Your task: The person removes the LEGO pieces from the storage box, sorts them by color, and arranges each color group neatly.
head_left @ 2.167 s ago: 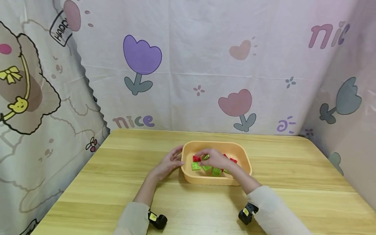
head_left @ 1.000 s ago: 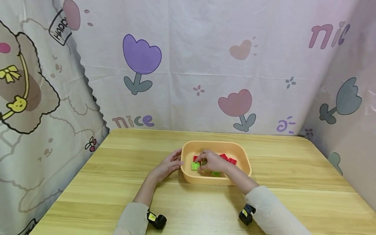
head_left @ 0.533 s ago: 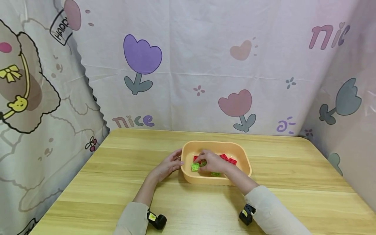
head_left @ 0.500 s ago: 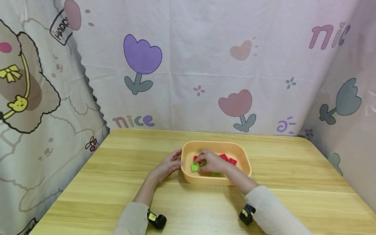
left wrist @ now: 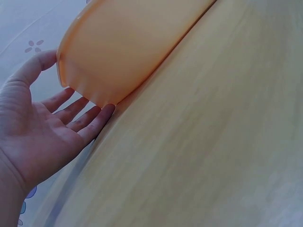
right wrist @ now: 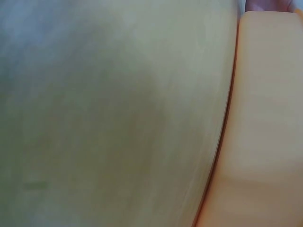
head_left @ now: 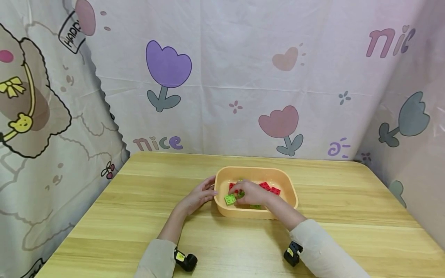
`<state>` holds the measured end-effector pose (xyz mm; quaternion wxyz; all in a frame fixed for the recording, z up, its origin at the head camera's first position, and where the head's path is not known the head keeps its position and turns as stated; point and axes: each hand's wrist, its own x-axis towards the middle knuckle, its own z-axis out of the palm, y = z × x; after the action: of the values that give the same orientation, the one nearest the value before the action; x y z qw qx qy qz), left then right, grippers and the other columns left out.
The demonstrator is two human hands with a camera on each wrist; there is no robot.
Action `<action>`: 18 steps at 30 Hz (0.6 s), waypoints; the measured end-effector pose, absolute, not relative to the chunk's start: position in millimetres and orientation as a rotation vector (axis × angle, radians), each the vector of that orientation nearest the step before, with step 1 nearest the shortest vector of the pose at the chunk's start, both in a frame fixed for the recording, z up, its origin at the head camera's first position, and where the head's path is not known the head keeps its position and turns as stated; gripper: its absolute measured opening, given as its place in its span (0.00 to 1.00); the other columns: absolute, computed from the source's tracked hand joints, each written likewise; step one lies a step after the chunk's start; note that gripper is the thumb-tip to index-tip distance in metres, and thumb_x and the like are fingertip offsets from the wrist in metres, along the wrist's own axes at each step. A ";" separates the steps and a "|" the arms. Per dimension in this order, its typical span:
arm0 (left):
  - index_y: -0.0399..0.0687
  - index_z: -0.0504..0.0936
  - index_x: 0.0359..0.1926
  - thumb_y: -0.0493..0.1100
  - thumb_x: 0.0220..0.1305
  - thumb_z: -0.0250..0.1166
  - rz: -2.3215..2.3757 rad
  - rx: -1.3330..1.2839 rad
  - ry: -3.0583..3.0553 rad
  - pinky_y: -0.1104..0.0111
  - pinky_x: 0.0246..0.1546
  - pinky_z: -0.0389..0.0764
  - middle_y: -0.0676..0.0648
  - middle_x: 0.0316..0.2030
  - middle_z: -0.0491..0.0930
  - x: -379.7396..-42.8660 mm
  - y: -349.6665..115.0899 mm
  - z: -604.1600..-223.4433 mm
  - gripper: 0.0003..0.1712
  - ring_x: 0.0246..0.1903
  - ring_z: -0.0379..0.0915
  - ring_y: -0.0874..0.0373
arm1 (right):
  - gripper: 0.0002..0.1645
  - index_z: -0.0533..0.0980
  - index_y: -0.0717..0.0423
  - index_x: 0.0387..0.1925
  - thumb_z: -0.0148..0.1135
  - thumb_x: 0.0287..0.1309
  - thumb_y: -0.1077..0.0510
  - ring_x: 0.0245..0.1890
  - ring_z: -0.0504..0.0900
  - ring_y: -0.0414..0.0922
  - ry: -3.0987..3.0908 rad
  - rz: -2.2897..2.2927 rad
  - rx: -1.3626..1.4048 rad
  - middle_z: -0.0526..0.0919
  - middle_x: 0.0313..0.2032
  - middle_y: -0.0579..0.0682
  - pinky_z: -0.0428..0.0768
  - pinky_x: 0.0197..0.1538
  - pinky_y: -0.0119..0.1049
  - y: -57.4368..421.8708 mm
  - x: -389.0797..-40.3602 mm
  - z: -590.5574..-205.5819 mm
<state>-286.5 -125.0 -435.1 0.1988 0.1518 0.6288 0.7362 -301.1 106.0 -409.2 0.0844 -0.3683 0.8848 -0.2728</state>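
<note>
Head view: a pale orange, rounded rectangular plastic tray (head_left: 255, 213) sits low and just right of centre in the frame, on a light wood-grain table (head_left: 139, 216). At its left end, the left hand (head_left: 198, 196) rests against the tray with fingers extended and thumb at the rim. The right hand (head_left: 253, 193) reaches down inside, fingers bent; whether they pinch a brick I cannot tell. At its fingertips lies a bright green studded plastic brick (head_left: 230, 199), near the tray's left end. Another green piece (head_left: 241, 194) shows, mostly hidden, within the curve of the fingers. Two red studded plastic bricks (head_left: 270, 188) lie side by side right of the knuckles.

Left wrist view: the tray's wall fills the top centre; at left, the left hand's fingers are spread, tips touching it, thumb on the rim.

Right wrist view: the tray's side runs down the right edge, table surface filling the left and middle.
</note>
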 end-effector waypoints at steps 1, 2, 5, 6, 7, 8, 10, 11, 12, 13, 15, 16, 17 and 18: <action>0.36 0.46 0.69 0.33 0.57 0.56 2.059 0.424 1.760 0.62 0.56 0.66 0.35 0.68 0.47 -286.5 -125.1 -435.0 0.42 0.64 0.47 0.43 | 0.18 0.81 0.51 0.42 0.70 0.45 0.61 0.41 0.70 0.44 2.636 -0.817 -1.090 0.78 0.41 0.44 0.70 0.47 0.41 105.9 -300.7 -408.5; 0.36 0.46 0.69 0.33 0.57 0.56 2.058 0.424 1.762 0.63 0.55 0.66 0.35 0.68 0.47 -286.4 -125.2 -435.0 0.42 0.64 0.48 0.43 | 0.18 0.81 0.51 0.42 0.70 0.45 0.61 0.41 0.70 0.44 2.635 -0.819 -1.086 0.78 0.41 0.44 0.70 0.47 0.41 105.8 -300.3 -408.1; 0.36 0.46 0.69 0.32 0.57 0.56 2.058 0.429 1.760 0.62 0.55 0.66 0.35 0.68 0.47 -287.0 -124.7 -435.2 0.42 0.64 0.48 0.43 | 0.18 0.81 0.51 0.43 0.70 0.46 0.61 0.41 0.70 0.45 2.632 -0.830 -1.065 0.78 0.41 0.44 0.71 0.47 0.42 106.2 -298.0 -405.0; 0.36 0.45 0.69 0.32 0.57 0.55 2.056 0.432 1.764 0.62 0.55 0.66 0.35 0.68 0.47 -286.9 -124.6 -435.0 0.42 0.64 0.48 0.43 | 0.18 0.81 0.52 0.43 0.70 0.46 0.61 0.41 0.70 0.45 2.631 -0.836 -1.062 0.78 0.41 0.44 0.71 0.46 0.42 106.3 -297.3 -403.9; 0.36 0.45 0.69 0.32 0.57 0.56 2.057 0.432 1.763 0.62 0.56 0.66 0.35 0.68 0.47 -286.9 -124.3 -434.8 0.42 0.64 0.47 0.43 | 0.18 0.81 0.52 0.43 0.69 0.46 0.61 0.41 0.70 0.45 2.634 -0.839 -1.062 0.78 0.41 0.44 0.71 0.46 0.41 106.4 -296.7 -403.0; 0.37 0.45 0.70 0.33 0.57 0.56 2.056 0.435 1.766 0.62 0.56 0.66 0.35 0.68 0.46 -286.9 -124.2 -434.9 0.42 0.65 0.47 0.43 | 0.18 0.81 0.52 0.43 0.69 0.46 0.61 0.40 0.69 0.45 2.637 -0.841 -1.066 0.78 0.41 0.44 0.71 0.45 0.41 106.3 -296.3 -402.6; 0.36 0.45 0.70 0.33 0.57 0.56 2.055 0.439 1.769 0.61 0.56 0.66 0.35 0.68 0.46 -286.8 -124.2 -435.1 0.42 0.64 0.48 0.43 | 0.17 0.81 0.52 0.42 0.69 0.46 0.61 0.40 0.70 0.46 2.644 -0.846 -1.072 0.78 0.41 0.44 0.72 0.44 0.41 106.1 -295.5 -402.2; 0.36 0.45 0.70 0.33 0.57 0.56 2.055 0.438 1.769 0.62 0.56 0.66 0.35 0.68 0.46 -286.7 -124.4 -435.3 0.42 0.64 0.48 0.43 | 0.17 0.81 0.52 0.42 0.69 0.46 0.61 0.40 0.70 0.46 2.649 -0.847 -1.082 0.78 0.41 0.45 0.72 0.44 0.41 105.9 -295.3 -402.2; 0.37 0.45 0.70 0.33 0.57 0.56 2.055 0.438 1.771 0.62 0.56 0.66 0.35 0.68 0.46 -286.7 -124.7 -435.5 0.42 0.64 0.48 0.43 | 0.17 0.81 0.52 0.42 0.69 0.46 0.62 0.40 0.70 0.46 2.655 -0.847 -1.097 0.78 0.41 0.45 0.72 0.44 0.41 105.7 -295.2 -402.3; 0.36 0.45 0.69 0.33 0.57 0.56 2.055 0.440 1.771 0.61 0.56 0.66 0.35 0.68 0.46 -287.0 -125.1 -436.1 0.42 0.64 0.48 0.43 | 0.17 0.81 0.52 0.42 0.69 0.46 0.62 0.41 0.71 0.46 2.661 -0.847 -1.109 0.78 0.42 0.45 0.72 0.44 0.42 105.6 -295.3 -402.7; 0.36 0.45 0.69 0.33 0.57 0.56 2.056 0.444 1.767 0.61 0.56 0.67 0.34 0.68 0.46 -286.8 -125.3 -436.4 0.42 0.64 0.48 0.43 | 0.18 0.81 0.52 0.42 0.68 0.45 0.62 0.41 0.72 0.46 2.669 -0.861 -1.122 0.78 0.43 0.46 0.73 0.45 0.42 105.6 -294.3 -401.7; 0.36 0.45 0.69 0.33 0.57 0.56 2.057 0.444 1.767 0.62 0.55 0.67 0.34 0.68 0.46 -286.6 -125.4 -436.4 0.42 0.64 0.48 0.43 | 0.18 0.81 0.53 0.42 0.68 0.45 0.62 0.42 0.72 0.46 2.673 -0.871 -1.124 0.78 0.43 0.46 0.73 0.46 0.43 105.8 -293.6 -400.7; 0.36 0.46 0.69 0.33 0.57 0.56 2.059 0.441 1.766 0.62 0.55 0.67 0.35 0.68 0.46 -286.5 -125.5 -436.4 0.42 0.64 0.48 0.43 | 0.18 0.81 0.53 0.43 0.68 0.45 0.62 0.42 0.73 0.46 2.676 -0.881 -1.128 0.78 0.44 0.46 0.73 0.46 0.43 106.0 -292.9 -399.6; 0.36 0.46 0.69 0.33 0.56 0.57 2.060 0.440 1.769 0.62 0.55 0.67 0.35 0.68 0.46 -286.4 -125.5 -436.5 0.43 0.64 0.48 0.43 | 0.18 0.81 0.53 0.43 0.68 0.45 0.62 0.42 0.73 0.45 2.679 -0.892 -1.132 0.79 0.44 0.47 0.74 0.47 0.43 106.3 -292.2 -398.5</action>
<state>-286.4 -125.5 -436.5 0.1942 0.1570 0.6308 0.7347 -292.2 106.3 -398.5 0.0499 -0.3716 0.8795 -0.2930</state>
